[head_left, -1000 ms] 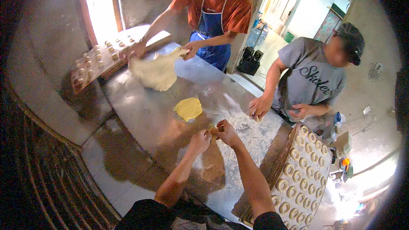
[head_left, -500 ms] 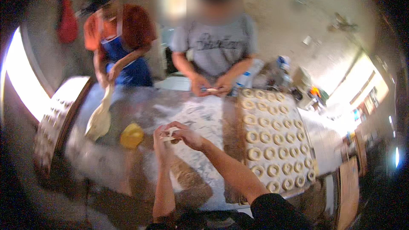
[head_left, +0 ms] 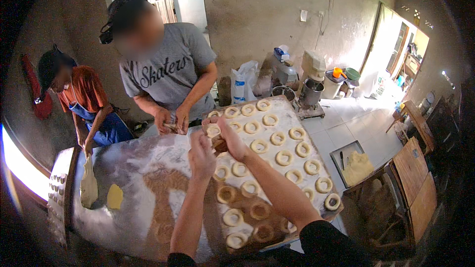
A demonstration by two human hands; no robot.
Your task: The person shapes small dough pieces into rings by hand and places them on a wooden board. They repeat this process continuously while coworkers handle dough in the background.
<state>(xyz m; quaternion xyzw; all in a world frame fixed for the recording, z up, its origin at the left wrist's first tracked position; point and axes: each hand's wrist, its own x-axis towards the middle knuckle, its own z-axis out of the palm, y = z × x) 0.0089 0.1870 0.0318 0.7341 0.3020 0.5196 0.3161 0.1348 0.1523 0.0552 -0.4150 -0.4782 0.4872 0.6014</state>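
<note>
Between my two raised hands is a pale dough ring (head_left: 213, 131), held near the far left edge of the board of rings. My left hand (head_left: 200, 157) is closed at its near left side, fingers curled. My right hand (head_left: 232, 141), slightly smeared by motion, grips it from the right. Below and to the right of them, several dough rings (head_left: 284, 157) lie in rows on a flour-dusted board (head_left: 316, 126). My forearms cast shadows over its near part. Some fingertips are hidden behind the hands.
A floured metal table (head_left: 133, 232) stretches left, bearing a flat yellow piece (head_left: 115, 196). Across it, a person in grey (head_left: 168, 69) pinches a small dough piece (head_left: 170, 127); another in orange (head_left: 89, 89) handles long dough (head_left: 89, 185). A tray (head_left: 354, 163) and mixer (head_left: 311, 86) stand right.
My view has swung right, and my hands have gone from over the floured table to the edge of the ring board. The dough in them now shows as a ring.
</note>
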